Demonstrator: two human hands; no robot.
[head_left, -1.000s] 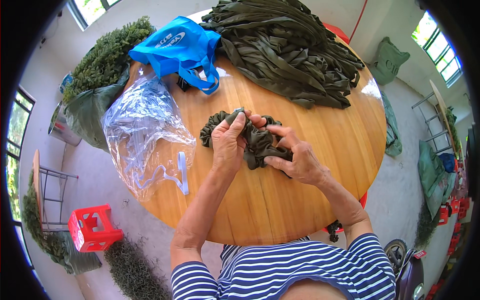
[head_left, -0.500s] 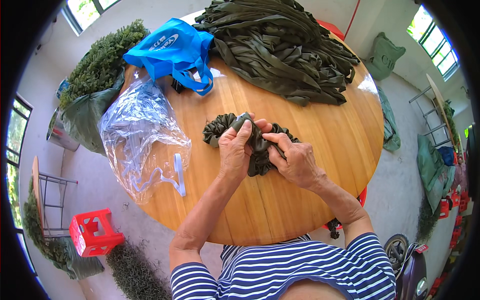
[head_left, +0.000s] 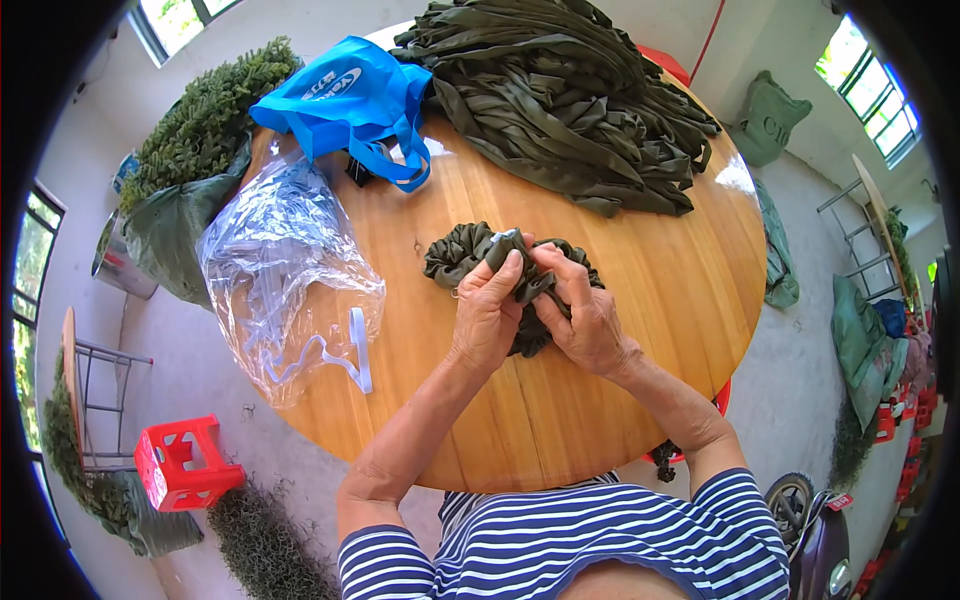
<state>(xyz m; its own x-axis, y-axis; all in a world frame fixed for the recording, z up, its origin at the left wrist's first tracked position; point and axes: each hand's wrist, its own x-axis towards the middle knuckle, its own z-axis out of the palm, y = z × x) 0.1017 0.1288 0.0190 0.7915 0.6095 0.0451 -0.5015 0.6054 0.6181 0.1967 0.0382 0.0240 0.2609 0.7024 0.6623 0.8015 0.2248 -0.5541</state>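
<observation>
Olive gathered fabric (head_left: pixel 458 252) is at mid-frame, pinched by your left hand (head_left: pixel 487 318) and your right hand (head_left: pixel 592 328), over a glossy round wooden table (head_left: pixel 560 435). A red stool (head_left: pixel 158 475) rests on pale floor (head_left: pixel 292 442) at lower left; beyond, a barred window (head_left: pixel 868 88) glows bright at the upper right.

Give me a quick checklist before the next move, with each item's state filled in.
1. Left hand has the gathered cloth: ok, pinched between thumb and fingers.
2. Right hand on the same cloth: ok, fingers bent against it.
3. Pale piece at the left thumb identified: cannot tell, too small.
4. Green pile apart from both hands: ok, at the table's far side.
5. Blue bag apart from both hands: ok.
6. Clear bag wholly on the table: not ok, it overhangs the left edge.
</observation>
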